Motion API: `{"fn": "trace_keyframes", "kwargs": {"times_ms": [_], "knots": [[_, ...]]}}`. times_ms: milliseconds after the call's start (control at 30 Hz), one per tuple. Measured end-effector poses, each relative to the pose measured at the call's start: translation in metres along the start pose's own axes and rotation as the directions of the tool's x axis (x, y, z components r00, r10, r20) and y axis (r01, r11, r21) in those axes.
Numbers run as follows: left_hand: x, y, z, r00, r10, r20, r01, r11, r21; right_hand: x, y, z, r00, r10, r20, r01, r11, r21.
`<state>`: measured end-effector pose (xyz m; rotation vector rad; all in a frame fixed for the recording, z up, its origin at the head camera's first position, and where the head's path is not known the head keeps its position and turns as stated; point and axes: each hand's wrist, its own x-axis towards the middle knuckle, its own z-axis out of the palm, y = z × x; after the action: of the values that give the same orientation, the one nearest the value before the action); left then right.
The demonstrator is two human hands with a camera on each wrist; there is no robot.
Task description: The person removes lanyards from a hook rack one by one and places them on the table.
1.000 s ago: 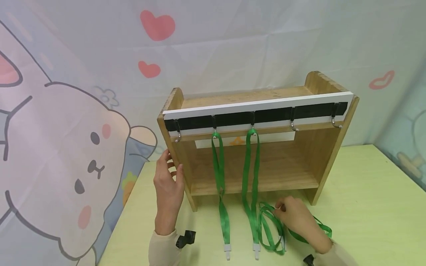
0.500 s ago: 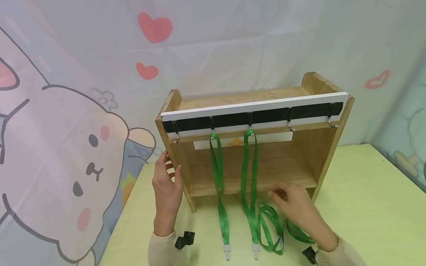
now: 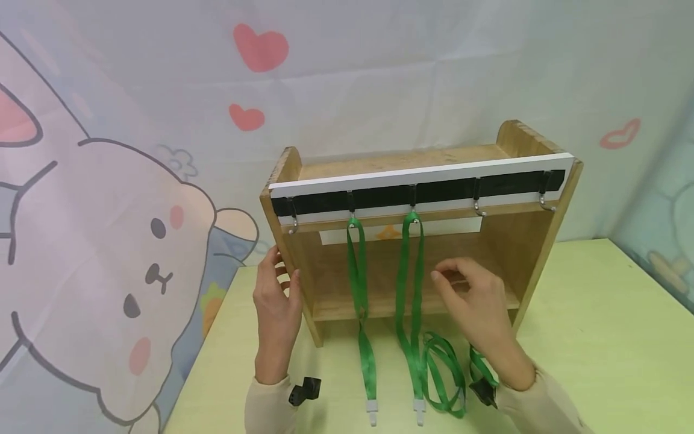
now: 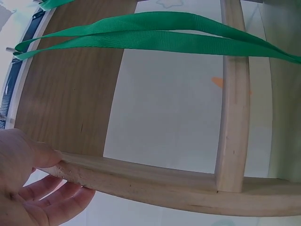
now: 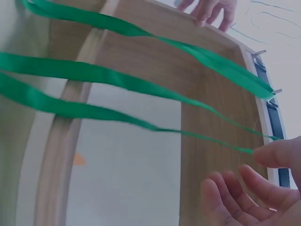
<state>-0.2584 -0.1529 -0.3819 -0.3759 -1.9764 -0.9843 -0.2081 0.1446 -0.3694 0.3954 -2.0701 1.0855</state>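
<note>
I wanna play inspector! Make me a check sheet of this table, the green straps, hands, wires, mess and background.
Surface: pale yellow-green table.
Job's things: wooden shelf with five hooks; hanging green lanyards on the second and third from the left; coiled green lanyard on the table; another lanyard, partly hidden by the right forearm.
Clutter: nothing seen.
Left hand: grips the shelf's left side.
Right hand: before the shelf, fingers loosely curled, holding nothing visible.
Cables: nothing seen.
Surroundings: cartoon backdrop with hearts.

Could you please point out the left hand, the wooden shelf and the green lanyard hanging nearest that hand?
Left hand (image 3: 277,304): head view, back of the hand.
Wooden shelf (image 3: 401,161): head view, bare top board.
Green lanyard (image 3: 359,290): head view, about mid-strap.
</note>
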Motion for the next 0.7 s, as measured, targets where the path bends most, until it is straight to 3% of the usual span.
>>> {"fn": "trace_keyframes", "kwargs": {"times_ms": [300, 700], "knots": [[0.000, 0.001, 0.000, 1.000, 0.014, -0.005, -0.014, 1.000, -0.005, 0.013, -0.015, 0.011, 0.992, 0.030, -0.121, -0.019, 0.996, 0.089], [0.000, 0.002, -0.001, 1.000, 0.007, 0.000, -0.007, 1.000, -0.008, 0.024, -0.029, 0.027, 0.984, 0.105, -0.143, -0.065, 0.964, 0.259]]}}
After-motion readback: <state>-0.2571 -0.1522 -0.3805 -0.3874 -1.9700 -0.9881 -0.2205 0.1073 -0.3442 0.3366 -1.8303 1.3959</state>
